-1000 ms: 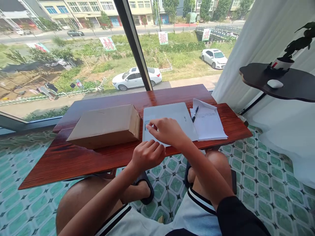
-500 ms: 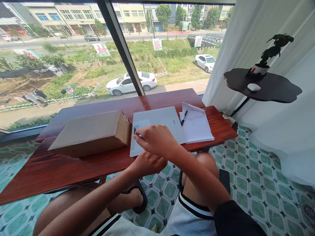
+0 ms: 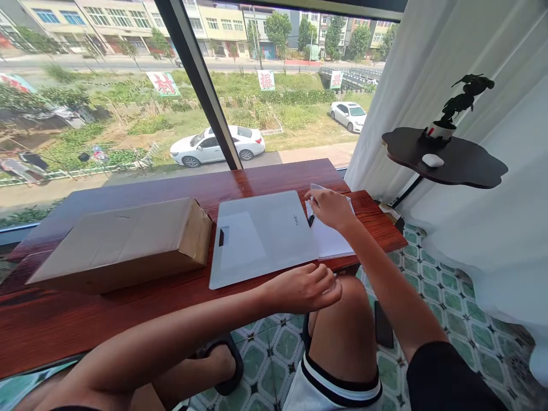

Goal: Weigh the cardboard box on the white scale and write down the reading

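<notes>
My right hand (image 3: 331, 208) hangs over the upper part of the white papers (image 3: 334, 242), fingers bent downward and somewhat apart. Under its fingertips lies a black pen (image 3: 311, 220), partly hidden by the hand; I see no grip on it. My left hand (image 3: 312, 288) hovers in front of the table edge, above my right knee, loosely curled with its fingers a little apart and nothing visible in it. Between the papers and the box lies a closed silver laptop (image 3: 261, 240), its lid bearing a small dark logo.
A long cardboard box (image 3: 128, 240) rests on the left of the dark red wooden table (image 3: 149, 317). To the right, a black side table (image 3: 466, 162) carries a potted plant (image 3: 443, 131) and a white mouse (image 3: 432, 160). A window and a white curtain (image 3: 385, 108) stand behind.
My hands, crossed over the laptop's front before, are now apart. The right went right and forward to the papers and pen; the left shifted right, off the laptop. The view turned slightly.
</notes>
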Tool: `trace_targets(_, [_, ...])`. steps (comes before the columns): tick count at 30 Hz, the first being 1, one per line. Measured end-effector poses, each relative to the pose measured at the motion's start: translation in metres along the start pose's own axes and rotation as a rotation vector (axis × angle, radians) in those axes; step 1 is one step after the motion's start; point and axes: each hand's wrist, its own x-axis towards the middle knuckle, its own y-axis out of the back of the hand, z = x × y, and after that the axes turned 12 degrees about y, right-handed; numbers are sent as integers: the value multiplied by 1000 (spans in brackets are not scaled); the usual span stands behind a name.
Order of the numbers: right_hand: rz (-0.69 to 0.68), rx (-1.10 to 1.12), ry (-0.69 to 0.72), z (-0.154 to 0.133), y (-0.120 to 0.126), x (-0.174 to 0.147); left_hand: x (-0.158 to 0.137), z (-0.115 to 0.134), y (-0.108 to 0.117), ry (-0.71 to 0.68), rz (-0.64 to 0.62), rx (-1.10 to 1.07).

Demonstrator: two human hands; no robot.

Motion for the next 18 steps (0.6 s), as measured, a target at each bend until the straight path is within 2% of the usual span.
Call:
trace_targets(3, [-27,-16,-40,37,-6,6,13,5,-20,-10,10,30])
trace_targets(6, [-82,-40,-34,58,-13,11,23,8,-40,17,18,71])
trace_targets(13, [-216,8,-25,69,-37,28,25,19,-72,111,88,117])
trace_targets(18, [-302,57,-38,71,-54,39,23,27,-82,140,38,91])
